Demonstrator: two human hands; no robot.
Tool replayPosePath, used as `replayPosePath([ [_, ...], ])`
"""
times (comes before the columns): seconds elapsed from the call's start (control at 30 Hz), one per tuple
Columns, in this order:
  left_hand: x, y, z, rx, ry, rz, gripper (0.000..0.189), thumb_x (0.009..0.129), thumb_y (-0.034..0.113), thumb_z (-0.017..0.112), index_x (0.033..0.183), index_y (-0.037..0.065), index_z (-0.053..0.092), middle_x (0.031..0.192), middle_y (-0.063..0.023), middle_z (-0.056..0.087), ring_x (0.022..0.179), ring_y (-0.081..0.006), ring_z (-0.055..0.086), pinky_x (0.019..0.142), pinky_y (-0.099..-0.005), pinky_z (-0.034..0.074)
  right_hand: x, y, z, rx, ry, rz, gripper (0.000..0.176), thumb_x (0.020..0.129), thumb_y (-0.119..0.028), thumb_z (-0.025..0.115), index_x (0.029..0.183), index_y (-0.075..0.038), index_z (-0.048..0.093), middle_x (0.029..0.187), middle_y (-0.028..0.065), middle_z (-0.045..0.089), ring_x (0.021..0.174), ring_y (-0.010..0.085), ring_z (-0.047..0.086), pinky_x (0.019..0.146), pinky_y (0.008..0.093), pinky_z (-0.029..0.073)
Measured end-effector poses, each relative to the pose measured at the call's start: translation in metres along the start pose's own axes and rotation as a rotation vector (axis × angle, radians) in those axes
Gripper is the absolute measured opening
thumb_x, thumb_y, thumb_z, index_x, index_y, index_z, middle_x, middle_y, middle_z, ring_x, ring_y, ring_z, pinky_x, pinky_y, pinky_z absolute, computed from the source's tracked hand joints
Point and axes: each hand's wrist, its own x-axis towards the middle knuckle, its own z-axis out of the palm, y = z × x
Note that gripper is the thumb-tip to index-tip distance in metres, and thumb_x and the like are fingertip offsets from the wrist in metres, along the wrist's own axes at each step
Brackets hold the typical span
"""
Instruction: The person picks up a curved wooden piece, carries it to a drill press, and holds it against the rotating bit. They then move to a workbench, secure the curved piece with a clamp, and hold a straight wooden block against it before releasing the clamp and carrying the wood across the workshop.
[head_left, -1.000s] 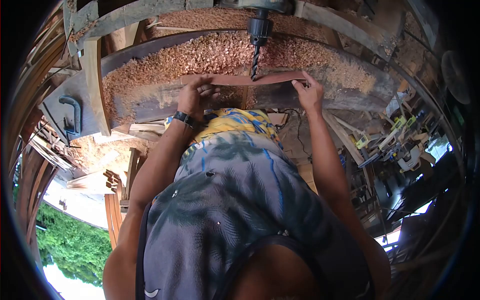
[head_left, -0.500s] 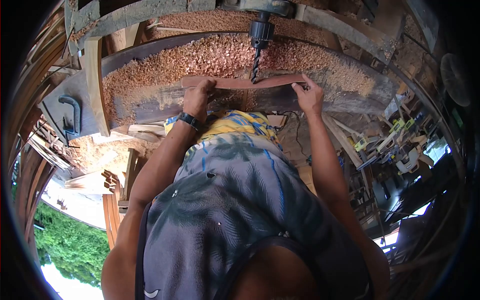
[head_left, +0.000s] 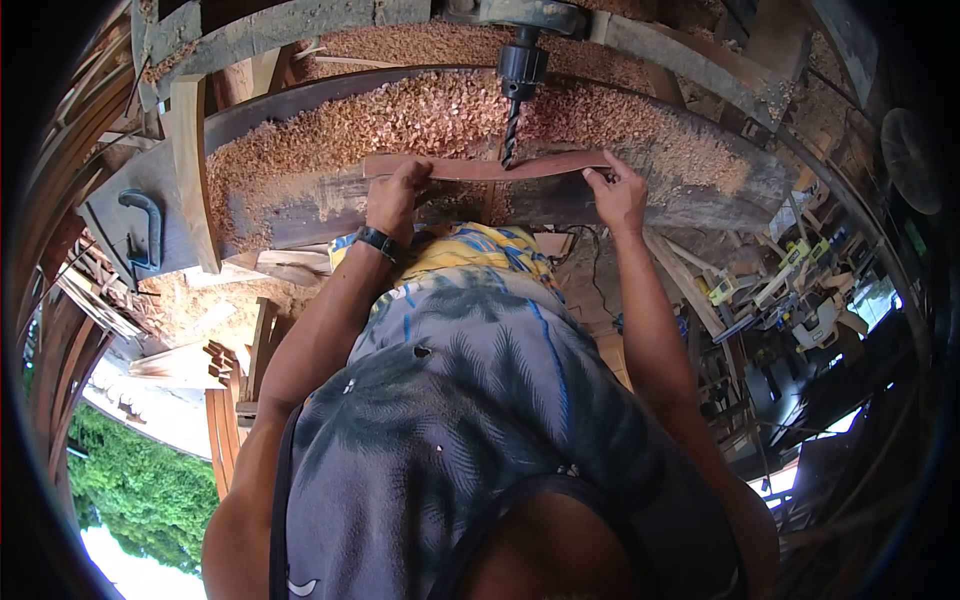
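Observation:
A narrow reddish wooden strip (head_left: 465,171) lies crosswise over the dark workbench (head_left: 560,207). My left hand (head_left: 393,198) grips it near its left end, fingers closed around the edge, with a dark watch on the wrist. At the other end, my right hand (head_left: 621,197) pinches the strip between thumb and fingers. Between the two hands, a drill bit (head_left: 511,132) points down from a black chuck (head_left: 523,68), its tip right at the strip's upper face, a little right of the middle.
Wood shavings (head_left: 420,108) are heaped behind the strip. On the left, a metal clamp (head_left: 146,230) and an upright wooden slat (head_left: 190,170) stand at the bench. A curved timber (head_left: 690,65) spans the back. Power tools (head_left: 795,255) and scraps lie at the right.

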Motion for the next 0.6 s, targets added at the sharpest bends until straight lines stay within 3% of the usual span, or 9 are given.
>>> replayPosePath([
  [0.6,-0.0008,0.0003,-0.0006,0.032,-0.005,0.016,0.03,0.084,0.021,0.062,0.1,-0.005,0.065,0.093,-0.0122,0.062,0.085,-0.0241,0.064,0.082,-0.0355,0.054,-0.0002,-0.0022,-0.0003,0.021,-0.013,-0.008,0.053,0.073,-0.021,0.076,0.119,0.003,0.063,0.11,0.0238,0.067,0.101,0.0321,0.067,0.088,0.037,0.051],
])
